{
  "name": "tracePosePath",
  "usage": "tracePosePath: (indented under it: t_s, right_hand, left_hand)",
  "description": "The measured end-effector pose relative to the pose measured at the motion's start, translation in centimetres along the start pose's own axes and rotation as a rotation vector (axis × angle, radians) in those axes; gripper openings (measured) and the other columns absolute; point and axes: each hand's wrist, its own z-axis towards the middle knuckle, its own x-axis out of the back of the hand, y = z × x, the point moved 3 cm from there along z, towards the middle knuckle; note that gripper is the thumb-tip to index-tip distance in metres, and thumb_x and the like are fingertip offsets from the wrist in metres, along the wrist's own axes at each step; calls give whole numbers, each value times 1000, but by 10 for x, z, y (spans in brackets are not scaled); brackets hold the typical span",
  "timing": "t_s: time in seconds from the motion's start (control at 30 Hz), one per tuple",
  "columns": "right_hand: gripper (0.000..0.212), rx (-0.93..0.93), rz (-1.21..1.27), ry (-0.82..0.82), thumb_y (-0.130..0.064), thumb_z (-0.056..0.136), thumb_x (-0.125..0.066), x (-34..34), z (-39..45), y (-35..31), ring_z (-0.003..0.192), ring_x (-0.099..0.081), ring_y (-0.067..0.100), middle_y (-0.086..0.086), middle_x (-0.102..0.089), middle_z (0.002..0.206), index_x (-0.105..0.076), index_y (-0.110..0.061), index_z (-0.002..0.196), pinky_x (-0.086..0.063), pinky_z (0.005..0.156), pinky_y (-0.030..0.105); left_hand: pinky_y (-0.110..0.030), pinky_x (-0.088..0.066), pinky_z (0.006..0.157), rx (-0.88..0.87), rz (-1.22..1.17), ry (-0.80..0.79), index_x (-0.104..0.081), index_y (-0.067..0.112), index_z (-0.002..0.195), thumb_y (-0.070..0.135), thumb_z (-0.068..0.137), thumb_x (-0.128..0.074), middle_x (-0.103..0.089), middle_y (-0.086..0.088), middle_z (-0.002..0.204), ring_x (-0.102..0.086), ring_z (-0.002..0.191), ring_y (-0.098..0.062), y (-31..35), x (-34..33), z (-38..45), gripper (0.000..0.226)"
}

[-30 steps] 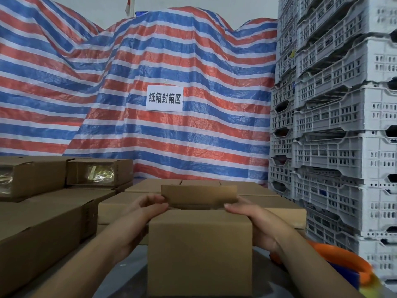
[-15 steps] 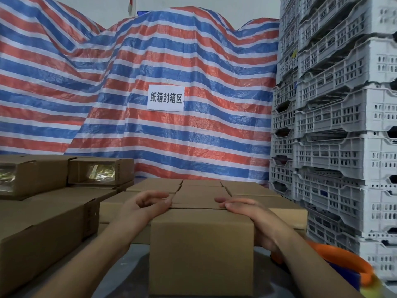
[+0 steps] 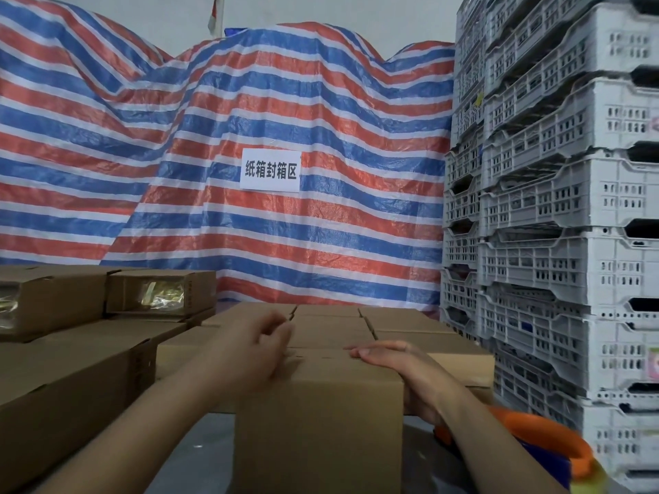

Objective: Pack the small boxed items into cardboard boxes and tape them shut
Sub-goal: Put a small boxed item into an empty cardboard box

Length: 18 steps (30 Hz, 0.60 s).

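The cardboard box is standing upright on the grey work surface right in front of the person, its top flaps lying folded down flat and its plain brown front face showing no print at all. The only clearly legible writing is sitting on a white sign fixed to the red, white and blue striped tarpaulin behind, reading 纸箱封箱区 in black characters. The left hand is resting at the box's top left edge, blurred, with its fingers loosely curled above the flap; whether they are pinching anything cannot be told. The right hand is lying flat along the top right edge, fingers straight and together, pressing down on the closed flap while the palm is hanging against the right side wall. Behind the box, more closed cartons are sitting side by side in rows, touching one another. To the left, long brown cartons are lying stacked, and on top of them two windowed boxes are showing something gold and shiny through clear film; small dark print beside one window is too small to read. At the right, grey perforated plastic crates are standing in tall stacks, and an orange ring-shaped object is lying just beside the right forearm.
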Motion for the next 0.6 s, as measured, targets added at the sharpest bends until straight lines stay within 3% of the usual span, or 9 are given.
tracePosePath:
  t_s: [0.07,0.13,0.17,0.23,0.37,0.5,0.6]
  right_hand:
    - [40,0,7,1,-36,66,-85,2,0,1,96,-74,19,6,-77,107,-81,-19,102,-57,71,26]
    - [42,-5,11,-15,-36,67,-86,3,1,1,98,-74,23,10,-76,109,-80,-18,105,-57,73,30]
    - [43,-8,9,-22,-36,67,-87,3,1,1,100,-73,25,10,-76,110,-79,-18,105,-58,74,32]
    - [44,-9,6,-21,-37,65,-87,2,1,1,100,-73,25,10,-76,109,-80,-18,104,-58,73,33]
    - [51,-3,-22,-1,-41,58,-89,1,0,0,105,-71,25,8,-76,110,-80,-18,103,-57,77,34]
    - [40,57,-49,13,-38,70,-87,-1,-9,-7,113,-67,22,3,-75,114,-80,-17,104,-53,97,38]
    - [22,195,-147,198,-36,89,-70,-3,-13,-19,105,-69,12,-5,-76,107,-80,-22,102,-50,102,37]
  left_hand:
    - [-32,-43,103,-71,192,-120,-51,40,131,70,89,-36,-55,14,133,-51,120,-5,18,-11,-2,54]
    - [-38,-25,112,-132,404,-280,-31,42,147,87,79,-24,-31,13,156,-29,142,-12,31,-25,-1,83]
    - [-39,-21,113,-166,474,-352,-25,41,150,88,78,-24,-24,12,159,-24,145,-14,35,-32,-1,86]
    - [-37,-25,110,-196,511,-417,-20,41,151,86,80,-30,-29,10,158,-29,142,-15,36,-42,-1,84]
    - [-33,-33,103,-210,533,-382,-16,46,151,81,84,-34,-37,13,153,-39,134,-12,32,-48,-2,77]
    - [-34,-32,106,-187,519,-403,-14,47,151,79,86,-33,-33,13,155,-37,136,-12,32,-48,-3,75]
    - [-37,-28,110,-153,541,-410,-16,43,152,80,85,-32,-27,12,159,-31,141,-13,31,-49,-3,78]
